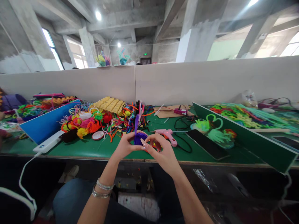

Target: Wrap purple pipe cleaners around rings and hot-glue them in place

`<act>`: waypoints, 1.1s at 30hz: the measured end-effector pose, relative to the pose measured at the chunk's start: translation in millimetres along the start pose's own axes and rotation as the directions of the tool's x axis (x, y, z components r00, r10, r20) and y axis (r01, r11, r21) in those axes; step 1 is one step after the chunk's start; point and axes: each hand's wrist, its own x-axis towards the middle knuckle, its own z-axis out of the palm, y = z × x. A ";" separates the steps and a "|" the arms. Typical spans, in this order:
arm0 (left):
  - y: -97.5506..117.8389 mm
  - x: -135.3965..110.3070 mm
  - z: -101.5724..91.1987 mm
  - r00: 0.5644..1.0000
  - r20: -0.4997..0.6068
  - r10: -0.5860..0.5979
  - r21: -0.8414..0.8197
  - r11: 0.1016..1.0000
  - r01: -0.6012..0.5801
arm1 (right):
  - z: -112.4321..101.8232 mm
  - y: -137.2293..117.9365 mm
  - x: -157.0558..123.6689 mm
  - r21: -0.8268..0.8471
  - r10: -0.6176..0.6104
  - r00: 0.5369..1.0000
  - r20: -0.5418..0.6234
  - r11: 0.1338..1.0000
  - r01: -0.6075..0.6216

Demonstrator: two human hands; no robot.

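Note:
Over the front edge of the green table, I hold a coil of purple pipe cleaner (139,138) between both hands. My left hand (126,144) wraps round its left side, thumb and fingers closed on it. One purple end sticks straight up above the coil. My right hand (161,148) is curled at the right side, with thumb and fingertips pressed to the coil. Orange and yellow bits show behind its fingers, too hidden to name. Just beyond that hand a pink glue gun (167,135) lies on the table, nozzle pointing right.
A blue board (48,123) stands left of a heap of colourful pipe cleaners and pompoms (86,124). To the right lie a black phone (206,144), a green swan-shaped piece (216,133) and an upright green board (243,137). A white power strip (49,142) sits at the left edge.

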 end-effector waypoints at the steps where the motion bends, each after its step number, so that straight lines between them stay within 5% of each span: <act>1: 0.3 0.0 0.1 1.000 0.004 0.001 0.024 1.000 -0.001 | -0.3 0.0 0.3 -0.025 0.004 1.000 -0.007 1.000 -0.004; 6: 0.1 0.2 1.2 1.000 0.008 0.016 0.083 0.996 -0.017 | 3.2 6.1 2.4 0.005 0.008 0.998 -0.065 1.000 -0.008; 10: -0.9 0.1 1.4 1.000 -0.004 0.005 0.107 0.994 -0.004 | 8.4 14.1 4.1 0.227 -0.002 0.985 -0.175 0.973 0.042; 14: -0.4 -0.4 0.5 0.999 -0.029 -0.020 0.090 0.996 0.023 | 5.9 17.0 7.3 0.548 0.069 0.963 -0.260 0.832 0.088; 20: -1.4 0.7 -3.0 1.000 -0.007 -0.022 0.063 0.998 0.022 | -12.2 15.8 8.8 0.812 0.045 0.993 -0.105 0.581 0.059; 25: -2.2 0.8 -4.3 1.000 -0.011 -0.023 0.006 1.000 0.023 | -24.2 19.3 7.8 0.722 0.094 0.993 -0.078 0.692 -0.008; 33: -7.6 1.5 -5.6 0.993 -0.118 0.024 -0.195 0.980 -0.047 | -43.0 32.1 13.1 0.600 0.201 0.947 -0.252 0.800 -0.010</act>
